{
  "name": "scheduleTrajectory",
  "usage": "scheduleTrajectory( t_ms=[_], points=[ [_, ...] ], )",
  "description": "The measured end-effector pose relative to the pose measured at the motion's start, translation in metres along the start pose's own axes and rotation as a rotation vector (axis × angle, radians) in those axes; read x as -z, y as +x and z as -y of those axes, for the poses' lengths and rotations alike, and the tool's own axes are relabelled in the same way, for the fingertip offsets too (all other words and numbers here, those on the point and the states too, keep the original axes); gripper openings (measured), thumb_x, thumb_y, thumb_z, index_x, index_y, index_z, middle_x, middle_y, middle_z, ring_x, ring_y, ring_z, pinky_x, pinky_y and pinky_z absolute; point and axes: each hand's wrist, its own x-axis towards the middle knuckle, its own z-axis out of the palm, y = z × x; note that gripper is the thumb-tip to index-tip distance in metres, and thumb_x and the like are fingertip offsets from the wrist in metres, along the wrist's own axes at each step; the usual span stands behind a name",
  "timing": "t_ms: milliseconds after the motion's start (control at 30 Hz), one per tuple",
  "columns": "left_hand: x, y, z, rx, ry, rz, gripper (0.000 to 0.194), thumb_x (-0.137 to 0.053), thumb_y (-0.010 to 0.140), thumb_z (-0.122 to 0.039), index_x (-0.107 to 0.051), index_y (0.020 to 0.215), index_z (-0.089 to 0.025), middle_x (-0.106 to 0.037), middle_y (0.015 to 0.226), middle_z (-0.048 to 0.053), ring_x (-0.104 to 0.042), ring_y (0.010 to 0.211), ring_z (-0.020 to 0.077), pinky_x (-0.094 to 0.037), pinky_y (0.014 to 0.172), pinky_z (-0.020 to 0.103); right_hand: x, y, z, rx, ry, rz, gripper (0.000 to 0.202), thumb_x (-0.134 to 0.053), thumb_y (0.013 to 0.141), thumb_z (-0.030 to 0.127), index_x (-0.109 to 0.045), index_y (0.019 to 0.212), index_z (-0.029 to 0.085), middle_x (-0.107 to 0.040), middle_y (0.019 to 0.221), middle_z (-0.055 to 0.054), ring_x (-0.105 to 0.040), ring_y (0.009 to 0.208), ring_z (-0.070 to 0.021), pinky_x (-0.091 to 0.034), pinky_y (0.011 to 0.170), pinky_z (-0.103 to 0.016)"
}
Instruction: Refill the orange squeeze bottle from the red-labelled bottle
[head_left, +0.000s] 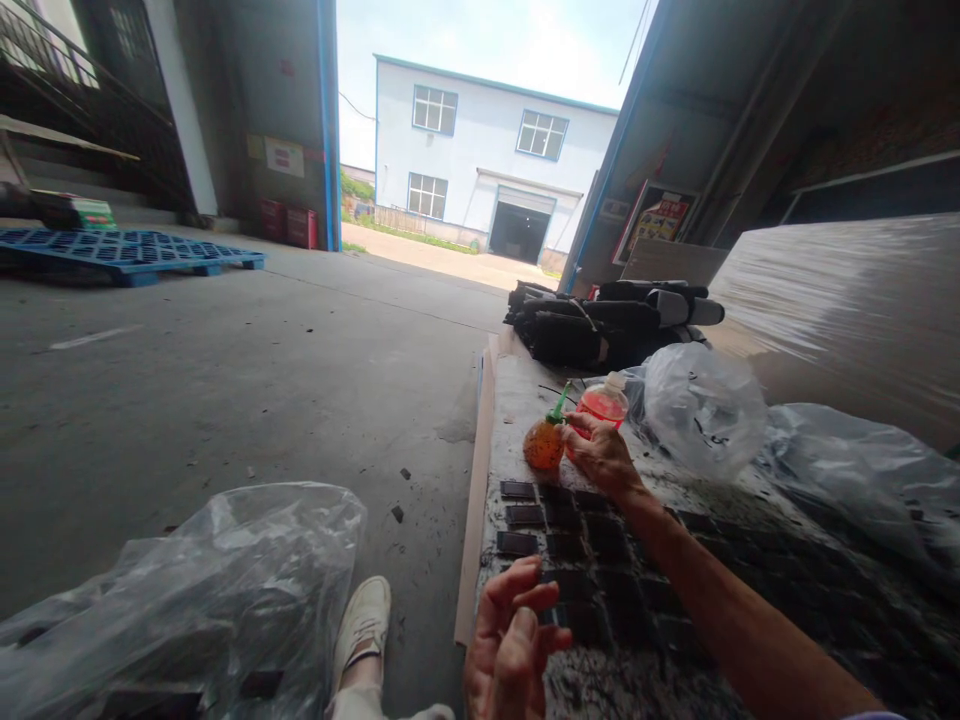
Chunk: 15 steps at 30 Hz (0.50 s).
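Observation:
My right hand (604, 458) reaches across the work surface, its fingers closed at the green top of a round bottle (544, 446) of orange liquid. Just behind that hand stands a clear bottle (602, 402) of red liquid with a pale cap. My left hand (514, 640) is raised at the bottom centre, fingers apart and curled a little, with nothing in it. Rows of small black rectangular pieces (517, 543) lie on the surface beneath and beyond it.
Black rolls (600, 325) are piled at the surface's far end. Clear plastic bags (701, 410) lie along its right side. Another plastic bag (247, 590) is at lower left, beside a shoe (364, 622). A blue pallet (135, 258) rests on the floor at far left.

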Motion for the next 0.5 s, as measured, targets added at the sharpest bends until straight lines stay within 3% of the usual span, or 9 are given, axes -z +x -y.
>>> scheduleTrajectory(
  t_ms=[133, 233, 367, 500],
  points=[
    [-0.001, -0.002, -0.005, 0.014, 0.011, -0.001, 0.047, -0.088, 0.033, -0.052, -0.073, 0.064, -0.019, -0.068, 0.089, 0.01, -0.063, 0.068, 0.0206, -0.053, 0.044, 0.023, 0.046, -0.001, -0.012, -0.066, -0.101, -0.185, 0.037, -0.058, 0.086, 0.048, -0.062, 0.092, 0.012, -0.06, 0.072, 0.001, -0.055, 0.056, -0.0096, -0.048, 0.054, -0.025],
    [-0.002, -0.003, -0.007, 0.032, 0.019, 0.003, 0.048, -0.088, 0.031, -0.052, -0.073, 0.061, -0.019, -0.068, 0.084, 0.009, -0.063, 0.067, 0.0203, -0.052, 0.043, 0.022, 0.071, 0.012, -0.027, -0.153, -0.114, -0.268, 0.046, -0.059, 0.085, 0.049, -0.055, 0.111, 0.011, -0.063, 0.092, -0.006, -0.054, 0.053, -0.0073, -0.046, 0.046, -0.022],
    [-0.003, -0.003, -0.006, 0.028, 0.051, 0.003, 0.048, -0.088, 0.032, -0.052, -0.073, 0.061, -0.018, -0.068, 0.084, 0.009, -0.063, 0.067, 0.0205, -0.052, 0.043, 0.022, 0.073, 0.034, -0.036, -0.197, -0.062, -0.137, 0.057, -0.062, 0.084, 0.042, -0.042, 0.131, 0.017, -0.06, 0.111, -0.01, -0.057, 0.057, -0.0077, -0.046, 0.044, -0.019],
    [-0.003, -0.003, -0.005, 0.042, 0.069, 0.017, 0.046, -0.089, 0.032, -0.05, -0.073, 0.061, -0.018, -0.069, 0.079, 0.009, -0.064, 0.065, 0.0205, -0.052, 0.044, 0.022, 0.061, 0.047, -0.033, -0.17, -0.011, -0.043, 0.058, -0.065, 0.083, 0.037, -0.041, 0.132, 0.018, -0.061, 0.112, -0.009, -0.059, 0.061, -0.009, -0.049, 0.047, -0.021]
  ],
)
